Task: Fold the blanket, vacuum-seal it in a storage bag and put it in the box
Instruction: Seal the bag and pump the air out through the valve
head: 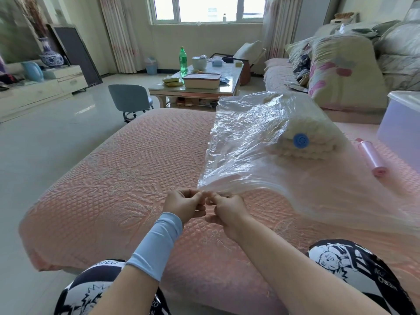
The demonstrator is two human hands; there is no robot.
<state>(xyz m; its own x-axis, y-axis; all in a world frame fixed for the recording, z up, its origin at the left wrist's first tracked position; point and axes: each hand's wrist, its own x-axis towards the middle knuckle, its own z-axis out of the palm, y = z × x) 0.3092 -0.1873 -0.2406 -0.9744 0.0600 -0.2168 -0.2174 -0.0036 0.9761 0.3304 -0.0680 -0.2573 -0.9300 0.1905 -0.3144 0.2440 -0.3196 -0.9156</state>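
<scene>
A clear plastic storage bag [245, 142] lies on the pink quilted sofa seat [127, 169]. Inside it sits a folded cream blanket [316, 123], under a round blue valve [301, 140]. My left hand [184, 204] and my right hand [227, 208] meet at the bag's near left corner, both pinching its zip edge between thumb and fingers. A pink hand pump [371, 156] lies on the seat to the right of the bag. The translucent storage box [401, 128] stands at the far right.
A glass coffee table [229, 80] with a green bottle [183, 61] and a cream case stands beyond the seat. A small blue chair [129, 98] is on the tiled floor. Bagged pillows are piled on the sofa at right.
</scene>
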